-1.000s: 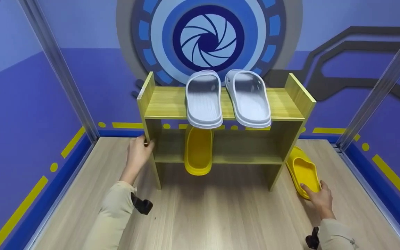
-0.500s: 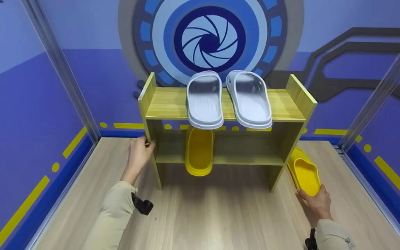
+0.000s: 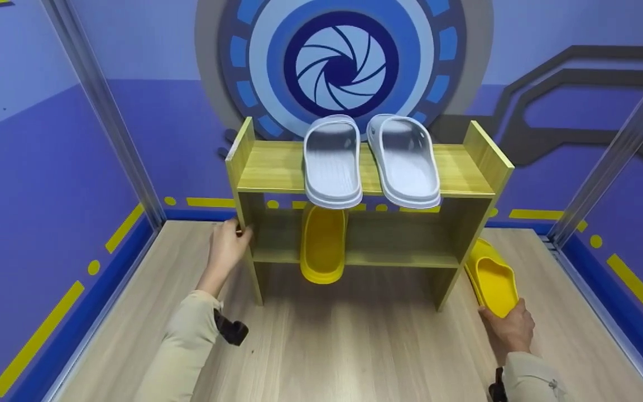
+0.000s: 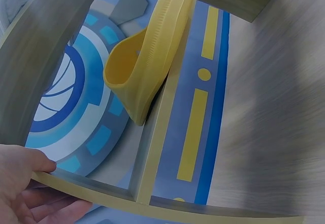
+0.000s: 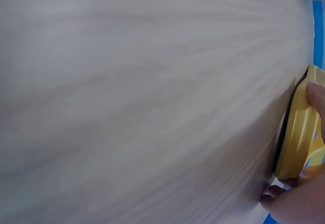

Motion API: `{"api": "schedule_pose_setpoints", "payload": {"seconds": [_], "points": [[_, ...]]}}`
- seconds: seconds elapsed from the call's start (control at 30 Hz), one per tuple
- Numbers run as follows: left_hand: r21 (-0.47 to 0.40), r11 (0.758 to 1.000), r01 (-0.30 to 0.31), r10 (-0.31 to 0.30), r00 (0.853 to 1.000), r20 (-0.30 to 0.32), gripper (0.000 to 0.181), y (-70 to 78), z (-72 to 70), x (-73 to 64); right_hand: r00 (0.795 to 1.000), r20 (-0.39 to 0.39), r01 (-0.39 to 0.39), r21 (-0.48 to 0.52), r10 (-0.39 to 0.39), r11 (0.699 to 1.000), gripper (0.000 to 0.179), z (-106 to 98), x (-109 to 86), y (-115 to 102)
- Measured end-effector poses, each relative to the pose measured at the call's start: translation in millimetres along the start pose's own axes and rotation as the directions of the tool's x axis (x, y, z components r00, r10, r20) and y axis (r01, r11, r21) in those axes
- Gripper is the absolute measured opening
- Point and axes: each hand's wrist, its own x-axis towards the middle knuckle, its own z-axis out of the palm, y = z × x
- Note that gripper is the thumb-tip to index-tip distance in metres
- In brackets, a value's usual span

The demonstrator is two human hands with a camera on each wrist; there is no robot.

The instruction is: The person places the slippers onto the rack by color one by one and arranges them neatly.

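A small wooden shoe rack (image 3: 399,257) stands against the back wall. My left hand (image 3: 226,248) grips the front edge of its left side panel, with the thumb inside and the fingers outside in the left wrist view. To the right of the rack, a yellow clog (image 3: 494,279) points its toe at the wall. My right hand (image 3: 512,329) holds this clog by the heel, thumb on one side and fingers on the other. The other yellow clog (image 4: 157,46) rests on the middle shelf, its heel jutting past the front edge.
Two pale grey clogs (image 3: 332,167) sit side by side on the top shelf, heels over its front edge. Metal posts (image 3: 115,128) mark the back corners. Blue-purple printed walls (image 3: 48,184) close off the wood-grain tabletop (image 3: 349,352) at the back and sides.
My right hand has drawn back slightly to the heel end of the right yellow clog and closed around it. My left hand stays on the rack. The head view has shifted a little.
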Motion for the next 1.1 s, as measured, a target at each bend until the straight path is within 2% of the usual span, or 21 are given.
{"api": "schedule_pose_setpoints", "payload": {"seconds": [0.17, 0.27, 0.43, 0.6, 0.77, 1.0, 1.1], "points": [[0.017, 1.0, 0.007, -0.007, 1.0, 0.009, 0.018, -0.5, -0.1, 1.1, 0.998, -0.03, 0.059, -0.003, -0.06, 0.998, 0.097, 0.1, -1.2, 1.1], [0.022, 1.0, 0.008, -0.008, 1.0, 0.012, 0.018, -0.9, -0.1, 1.2, 0.997, -0.036, 0.068, 0.003, -0.068, 0.998, 0.096, -0.7, -1.5, 0.8], [0.026, 1.0, 0.014, -0.015, 1.0, 0.007, 0.018, -0.6, -0.3, 1.3, 1.0, -0.025, -0.015, 0.042, 0.016, 0.999, 0.098, -2.9, -0.6, -3.7], [0.019, 1.0, 0.019, -0.019, 1.0, 0.012, 0.019, -0.2, 0.5, 0.7, 0.996, -0.05, -0.068, 0.059, 0.071, 0.996, 0.096, -5.4, -1.4, -9.4], [0.018, 1.0, 0.008, -0.008, 1.0, 0.007, 0.018, -0.4, 1.1, 0.0, 0.993, -0.1, -0.052, 0.068, 0.058, 0.996, 0.09, -6.2, -3.7, -11.7], [0.026, 1.0, 0.003, -0.003, 1.0, 0.014, 0.019, 0.0, 0.3, 0.3, 0.982, -0.166, -0.068, 0.155, 0.094, 0.985, 0.09, -6.1, -4.5, -11.9], [0.025, 1.0, 0.015, -0.016, 1.0, 0.027, 0.02, 0.4, -0.1, 0.8, 0.974, -0.207, -0.05, 0.186, 0.089, 0.981, 0.089, -4.9, -6.0, -11.3]]}}
